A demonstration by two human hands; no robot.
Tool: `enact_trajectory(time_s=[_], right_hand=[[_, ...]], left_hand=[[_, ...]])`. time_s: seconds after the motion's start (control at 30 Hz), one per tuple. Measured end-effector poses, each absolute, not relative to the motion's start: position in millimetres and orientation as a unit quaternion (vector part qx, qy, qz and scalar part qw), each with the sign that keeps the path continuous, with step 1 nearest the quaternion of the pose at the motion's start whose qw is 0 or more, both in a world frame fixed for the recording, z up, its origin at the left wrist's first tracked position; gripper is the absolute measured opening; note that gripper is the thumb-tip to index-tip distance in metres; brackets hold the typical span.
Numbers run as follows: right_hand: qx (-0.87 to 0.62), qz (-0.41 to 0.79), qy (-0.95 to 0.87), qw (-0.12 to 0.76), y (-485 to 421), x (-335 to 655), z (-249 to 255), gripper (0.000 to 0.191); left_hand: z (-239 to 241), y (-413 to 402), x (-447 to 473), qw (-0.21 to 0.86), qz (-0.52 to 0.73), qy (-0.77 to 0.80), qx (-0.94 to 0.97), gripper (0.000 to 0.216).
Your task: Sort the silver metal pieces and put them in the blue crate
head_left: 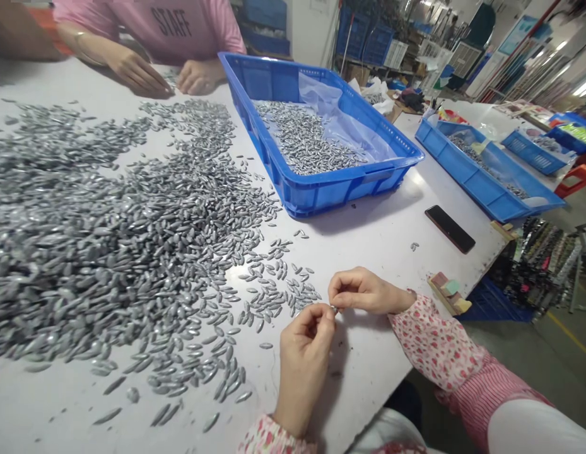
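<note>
My left hand (304, 353) and my right hand (363, 291) meet near the table's front edge, fingertips pinched together on one small silvery oval piece (335, 309). Both hands are closed. A large heap of the same grey oval pieces (108, 239) spreads over the white table (368, 239) to the left of my hands, with loose ones scattered right up to my left hand.
A blue plastic crate (321, 189) lined with clear film holds more pieces. A black phone (450, 228) lies right of it. Another blue crate (486, 183) sits farther right. Across the table a person in a pink shirt rests both hands (164, 75) by the heap.
</note>
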State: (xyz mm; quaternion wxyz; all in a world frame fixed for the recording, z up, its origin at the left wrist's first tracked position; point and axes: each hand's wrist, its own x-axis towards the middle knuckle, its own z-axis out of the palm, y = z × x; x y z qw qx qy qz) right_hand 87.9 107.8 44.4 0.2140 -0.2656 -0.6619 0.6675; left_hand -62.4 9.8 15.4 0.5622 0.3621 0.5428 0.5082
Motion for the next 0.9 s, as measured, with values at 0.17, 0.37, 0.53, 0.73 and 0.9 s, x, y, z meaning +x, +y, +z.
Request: enact_trajectory(time_s=[0.17, 0.37, 0.53, 0.73, 0.9], right_hand=[[-0.258, 0.65, -0.679, 0.226, 107.5, 87.0, 44.9, 0.014], [-0.258, 0.603, -0.714, 0.246, 106.7, 86.0, 42.6, 0.016], [-0.251, 0.596, -0.712, 0.273, 105.1, 84.9, 40.4, 0.016], [-0.279, 0.63, -0.656, 0.308, 104.3, 84.9, 39.4, 0.023], [-0.296, 0.643, -0.641, 0.296, 104.3, 84.5, 39.6, 0.026]], left_hand=[[18.8, 10.5, -63.4, 0.565, 0.51, 0.545, 0.352, 0.032], [19.2, 12.2, -63.7, 0.553, 0.511, 0.555, 0.353, 0.027], [19.0, 11.5, -62.2, 0.552, 0.515, 0.558, 0.344, 0.026], [20.7, 11.2, -61.2, 0.558, 0.517, 0.557, 0.333, 0.028], [21.1, 11.6, -62.3, 0.555, 0.525, 0.564, 0.314, 0.032]])
